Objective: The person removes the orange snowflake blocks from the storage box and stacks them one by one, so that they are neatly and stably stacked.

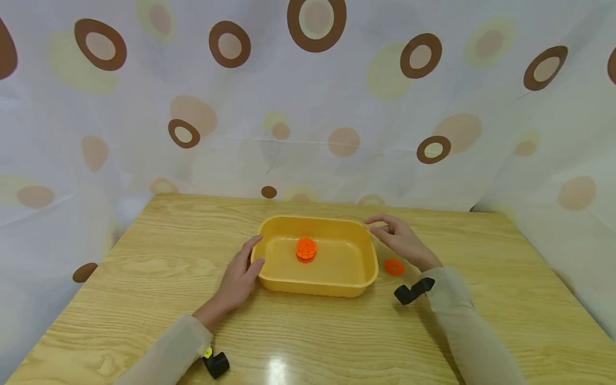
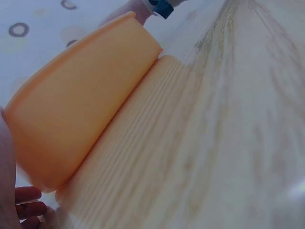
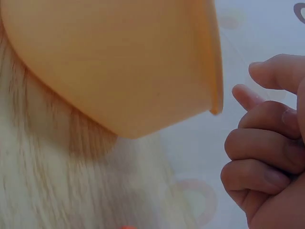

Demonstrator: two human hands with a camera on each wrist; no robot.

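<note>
A yellow rectangular plastic basin [image 1: 313,289] stands on the table, and a small stack of orange notched plastic discs [image 1: 306,249] lies inside it. My left hand [image 1: 240,275] holds the basin's left end, with the thumb and index finger over the rim; in the left wrist view its other fingers [image 2: 31,209] show beside the lower end wall. Just off the far right corner is my right hand [image 1: 401,243], holding nothing. Its index finger reaches forward while the other fingers curl loosely, apart from the rim. Another orange notched disc [image 1: 394,267] lies on the table right of the basin.
The wooden table [image 1: 308,337] runs back to a hanging white cloth [image 1: 308,171] with brown and beige circles, which also covers both sides. Black wrist cameras [image 1: 414,291] are strapped at both of my sleeves.
</note>
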